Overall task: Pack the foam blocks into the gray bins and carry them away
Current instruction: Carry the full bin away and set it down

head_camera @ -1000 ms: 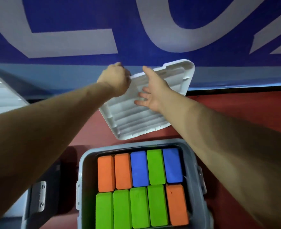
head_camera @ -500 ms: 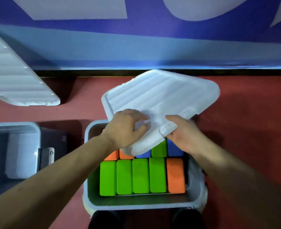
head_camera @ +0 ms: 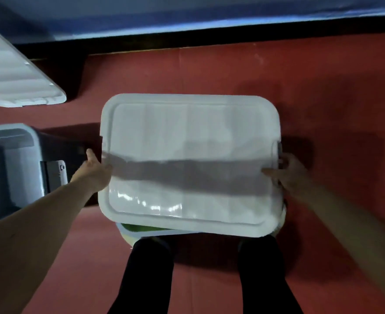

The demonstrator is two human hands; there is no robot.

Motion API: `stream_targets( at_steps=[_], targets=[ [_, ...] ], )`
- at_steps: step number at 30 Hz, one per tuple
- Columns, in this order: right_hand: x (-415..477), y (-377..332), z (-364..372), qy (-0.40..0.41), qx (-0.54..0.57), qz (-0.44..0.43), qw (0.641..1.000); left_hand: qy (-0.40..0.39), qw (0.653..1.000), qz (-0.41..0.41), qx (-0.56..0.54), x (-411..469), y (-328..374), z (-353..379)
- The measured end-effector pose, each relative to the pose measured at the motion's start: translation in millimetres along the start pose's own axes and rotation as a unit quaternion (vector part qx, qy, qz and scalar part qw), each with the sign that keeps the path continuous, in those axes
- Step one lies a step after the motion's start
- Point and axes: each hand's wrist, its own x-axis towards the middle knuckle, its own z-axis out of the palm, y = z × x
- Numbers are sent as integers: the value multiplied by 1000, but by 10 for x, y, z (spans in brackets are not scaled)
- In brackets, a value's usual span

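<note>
A white lid (head_camera: pixel 189 132) lies flat over the gray bin (head_camera: pixel 141 232), covering nearly all of it. Only the bin's near rim and a sliver of green foam block (head_camera: pixel 135 227) show under the lid's front edge. My left hand (head_camera: pixel 95 171) grips the lid's left edge, thumb up. My right hand (head_camera: pixel 289 171) grips the right edge by the bin's latch. The frame is blurred by motion.
A second gray bin (head_camera: pixel 10 150) stands open at the left with a latch on its side. Another white lid (head_camera: pixel 17 78) leans at the upper left. My legs (head_camera: pixel 148 279) stand just behind the covered bin on the red floor. A blue wall runs along the back.
The lid came away from the wall, turned top side up and now lies flat over the bin, hiding the foam blocks. Both hands slid out to its left and right edges.
</note>
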Motion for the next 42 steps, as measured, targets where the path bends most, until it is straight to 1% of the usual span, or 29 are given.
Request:
stream_targets(
  at_steps=[1, 2, 4, 7, 10, 14, 17, 21, 23, 25, 27, 30, 32, 34, 36, 37, 39, 40, 41, 42],
  targets=[
    [25, 6, 36, 41, -30, -10, 999, -34, 999, -5, -28, 1, -51, 83],
    [59, 4, 56, 55, -56, -28, 996, -49, 997, -2, -52, -6, -74, 143],
    [98, 59, 101, 67, -109, -60, 990, -27, 997, 6, -78, -50, -73, 259],
    [123, 175, 174, 116, -187, -130, 967, 21, 996, -1, -82, -137, -55, 366],
    [149, 277, 187, 139, -241, -133, 951, 39, 998, -17, -50, -160, -98, 452],
    [152, 292, 199, 145, -297, -91, 939, 37, 999, -32, -2, -207, -162, 589],
    [231, 295, 177, 125, -266, -55, 954, 36, 999, -13, -15, -239, -171, 643],
    [300, 282, 185, 114, -242, -45, 962, 20, 992, -15, -125, -102, -214, 626],
    [303, 293, 157, 99, -233, -50, 966, 18, 987, -12, -159, -51, -251, 589],
    [309, 294, 120, 79, -228, -51, 969, 28, 986, -2, -165, -2, -260, 541],
    [313, 283, 92, 60, -225, -55, 971, 37, 988, 10, -147, 58, -241, 469],
    [348, 287, 82, 73, -223, -55, 971, 20, 991, 23, -133, 148, -242, 404],
    [373, 336, 54, 82, -192, -55, 976, 3, 985, 26, -169, 180, -275, 370],
    [389, 404, -11, 61, -111, -24, 992, -37, 975, 10, -219, 231, -320, 352],
    [419, 466, -51, 32, -8, 14, 999, -88, 960, -30, -263, 320, -378, 309],
    [424, 467, -69, 16, 19, 24, 999, -116, 949, -51, -288, 355, -396, 293],
    [454, 469, -107, -15, 27, 18, 999, -173, 924, -66, -335, 426, -438, 289],
    [426, 435, -118, -25, 27, 13, 999, -195, 917, -57, -344, 418, -436, 270],
    [419, 421, -130, -31, 21, 12, 999, -199, 915, -47, -347, 402, -436, 250],
    [420, 419, -142, -31, 16, 10, 999, -185, 922, -34, -340, 390, -430, 238]
  ],
)
